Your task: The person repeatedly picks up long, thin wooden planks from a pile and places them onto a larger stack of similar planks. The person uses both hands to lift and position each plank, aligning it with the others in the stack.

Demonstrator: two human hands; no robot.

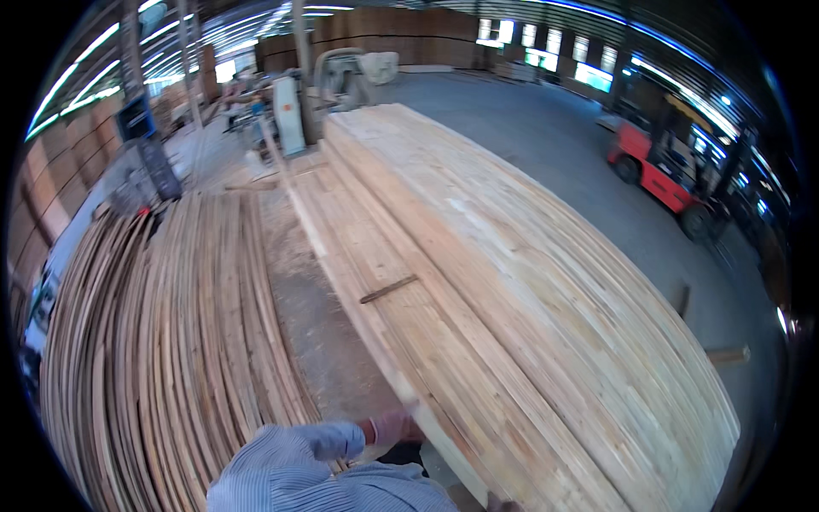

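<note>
While the pale board runs lengthwise from lower right to upper left, whether the left hand, at its edge, or right hand grasps it cannot be told.

Strips lie left of the board stack, a forklift right.

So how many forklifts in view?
1: the red forklift, on the floor at the right, past the pale board stack. Others may be hidden.
</note>
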